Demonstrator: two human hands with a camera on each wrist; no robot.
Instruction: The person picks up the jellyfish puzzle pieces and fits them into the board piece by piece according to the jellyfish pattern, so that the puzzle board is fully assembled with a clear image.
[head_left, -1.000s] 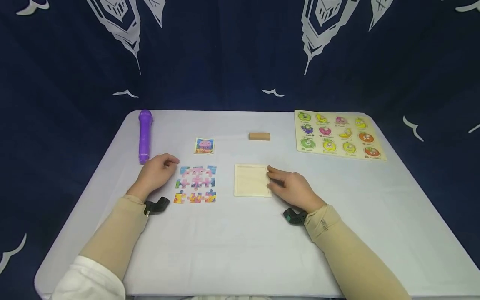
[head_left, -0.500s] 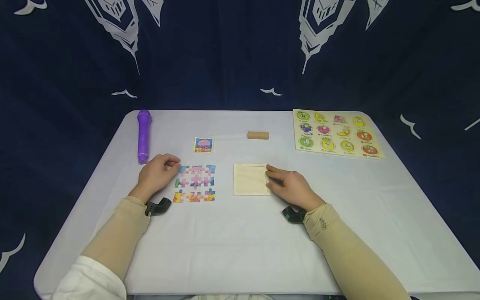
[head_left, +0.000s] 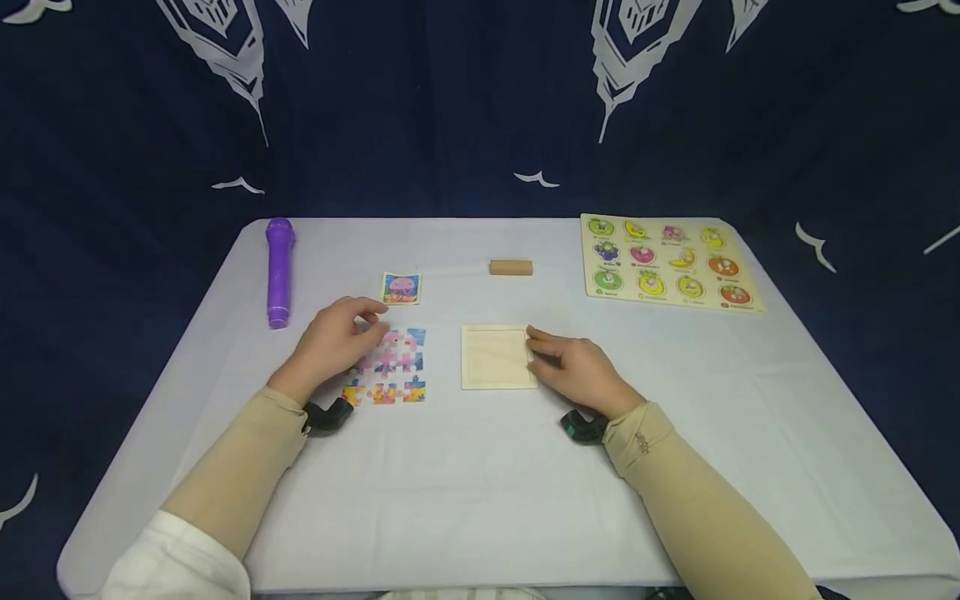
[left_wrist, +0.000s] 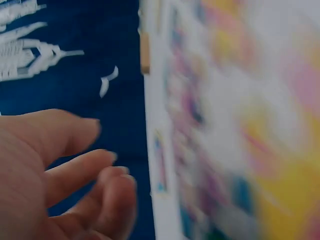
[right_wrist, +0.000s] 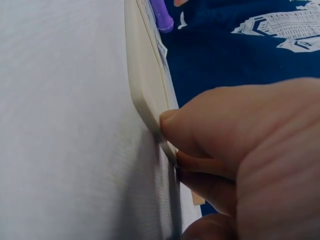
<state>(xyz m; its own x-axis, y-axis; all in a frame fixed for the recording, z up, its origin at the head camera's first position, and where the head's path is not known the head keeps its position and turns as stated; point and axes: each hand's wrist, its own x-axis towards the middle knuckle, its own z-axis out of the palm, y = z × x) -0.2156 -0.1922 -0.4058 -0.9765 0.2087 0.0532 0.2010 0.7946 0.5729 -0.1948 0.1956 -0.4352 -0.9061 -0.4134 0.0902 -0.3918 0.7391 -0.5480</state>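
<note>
Rows of spread jigsaw pieces [head_left: 387, 392], printed in pink, blue and yellow, lie left of centre on the white table. My left hand [head_left: 333, 340] hovers over the upper left pieces and hides some of them. Its fingers are loosely bent, with nothing between thumb and fingers in the left wrist view. To the right lies a square, pale wooden puzzle tray [head_left: 495, 358] with a thin raised border. My right hand [head_left: 573, 367] holds the tray by its right edge. In the right wrist view the thumb [right_wrist: 187, 122] is on the rim, and the fingers are at the edge.
Behind the pieces lies a small picture card [head_left: 401, 288] of a pink figure. A small wooden block [head_left: 511, 267] is farther back. On the far left stretches a purple tube [head_left: 279, 275] with a rounded end, and a fruit picture board [head_left: 671, 262] occupies the back right.
My left hand has moved right, from beside the jigsaw pieces to above their upper left part. The right hand stays at the tray's edge. The head view has shifted slightly.
</note>
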